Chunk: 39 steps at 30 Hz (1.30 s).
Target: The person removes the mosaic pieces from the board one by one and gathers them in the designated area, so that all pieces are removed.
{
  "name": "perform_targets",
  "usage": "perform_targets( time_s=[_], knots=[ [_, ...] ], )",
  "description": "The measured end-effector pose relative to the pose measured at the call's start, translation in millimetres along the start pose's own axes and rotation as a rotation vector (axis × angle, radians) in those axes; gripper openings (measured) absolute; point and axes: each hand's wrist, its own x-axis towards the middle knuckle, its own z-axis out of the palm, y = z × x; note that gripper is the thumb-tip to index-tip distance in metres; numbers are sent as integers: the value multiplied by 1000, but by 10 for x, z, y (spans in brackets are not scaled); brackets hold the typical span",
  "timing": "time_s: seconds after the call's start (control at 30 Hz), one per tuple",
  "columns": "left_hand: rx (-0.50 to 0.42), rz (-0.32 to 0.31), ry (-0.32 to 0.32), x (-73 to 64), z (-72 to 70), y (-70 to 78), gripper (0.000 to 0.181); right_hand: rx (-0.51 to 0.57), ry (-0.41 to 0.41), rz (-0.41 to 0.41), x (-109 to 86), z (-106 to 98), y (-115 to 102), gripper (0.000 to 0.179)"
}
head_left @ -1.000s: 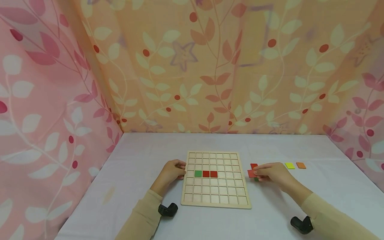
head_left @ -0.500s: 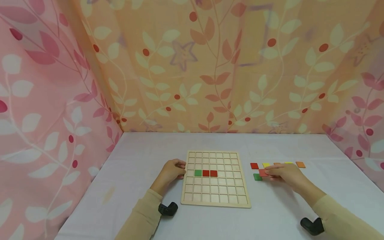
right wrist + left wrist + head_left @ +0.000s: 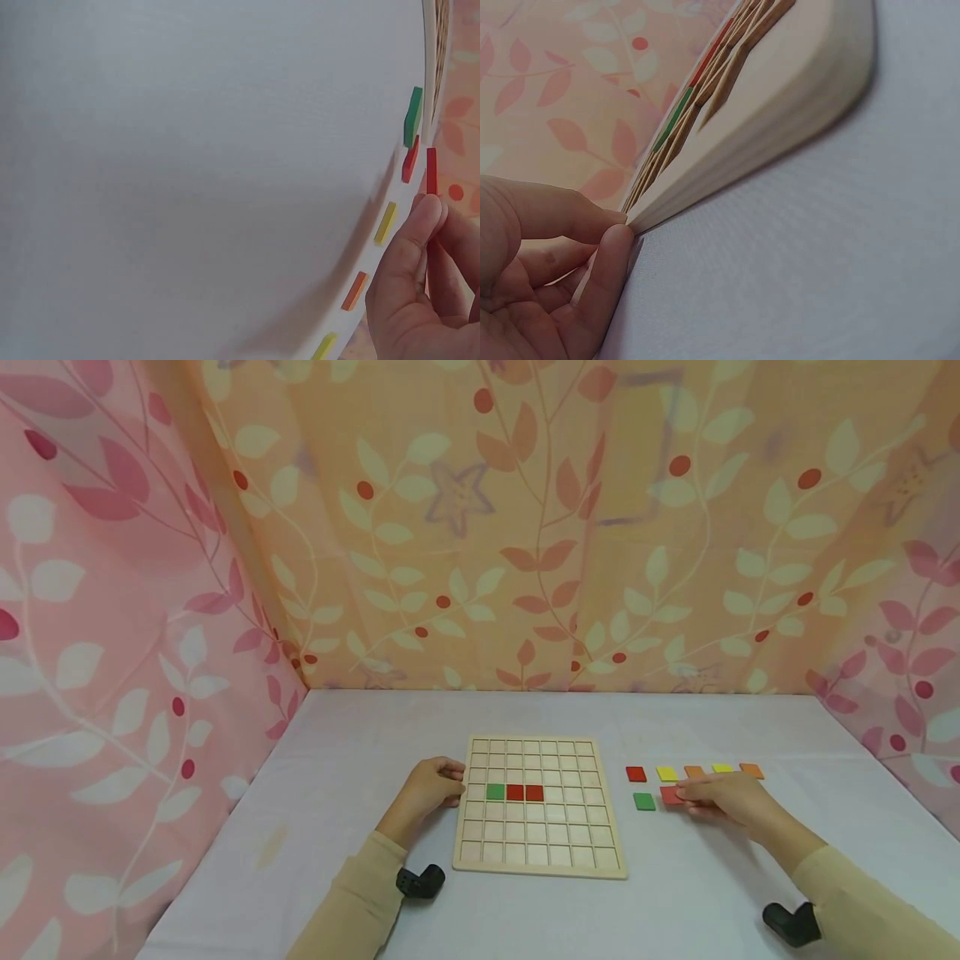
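My left hand (image 3: pixel 424 793) is at the left edge of a pale wooden grid board (image 3: pixel 547 833), thumb and fingertip pinching the rim in the left wrist view. A green tile (image 3: pixel 496 792) and two red tiles, a left one (image 3: pixel 514 792) and a right one (image 3: pixel 534 792), sit side by side in one row of its cells. Right of the board, my right hand (image 3: pixel 733 797) pinches a red square tile (image 3: pixel 671 795) by its edge. In the right wrist view this red tile (image 3: pixel 431 171) stands out beyond thumb and fingers, above the table.
A loose green tile (image 3: pixel 644 802) lies between board and right hand. Behind is a row: red tile (image 3: pixel 636 774), yellow tile (image 3: pixel 667 773), orange tile (image 3: pixel 693 771), another yellow tile (image 3: pixel 722 768), another orange tile (image 3: pixel 752 771). A patterned cloth (image 3: pixel 555 568) hangs behind the white table (image 3: pixel 375 727).
My right hand has moved right, away from the board, with the red tile pinched. The green tile and the back row have come into fuller view. The left hand has stayed put.
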Motion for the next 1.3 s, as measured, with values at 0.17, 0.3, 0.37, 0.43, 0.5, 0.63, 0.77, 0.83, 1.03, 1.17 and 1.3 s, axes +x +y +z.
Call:
perform_targets(
  time_s=[0.17, 0.3, 0.37, 0.43, 0.5, 0.63, 0.77, 0.83, 1.03, 1.17, 1.3],
  knots=[
    [9, 0, 5, -4, -4, 4, 30, 20, 7, 22, 17, -29, 29, 39],
    [16, -8, 8, 2, -2, 3, 30, 47, 18, 42, 41, -33, 59, 36],
    [23, -9, 8, 1, -1, 3, 30, 52, 22, 52, 47, -32, 68, 35],
    [27, -15, 8, 2, 0, 5, 31, 56, 22, 59, 47, -31, 74, 33],
    [33, -15, 9, 2, 1, 7, 31, 58, 18, 62, 44, -29, 78, 31],
    [30, -14, 6, -2, 0, 15, 31, 41, 17, 62, 45, -32, 67, 32],
    [20, 5, -5, -8, -3, 17, 31, 20, 25, 63, 59, -39, 50, 34],
    [14, 9, -8, -12, -6, 18, 30, 11, 34, 65, 63, -38, 46, 33],
    [9, 6, -6, -22, -8, 14, 29, -44, 72, 56, 70, -29, 61, 34],
    [14, 2, -3, -17, -6, 7, 29, -77, 90, 46, 87, -29, 91, 35],
    [18, 0, -2, -12, -4, 5, 29, -91, 96, 32, 102, -34, 117, 35]
  ],
)
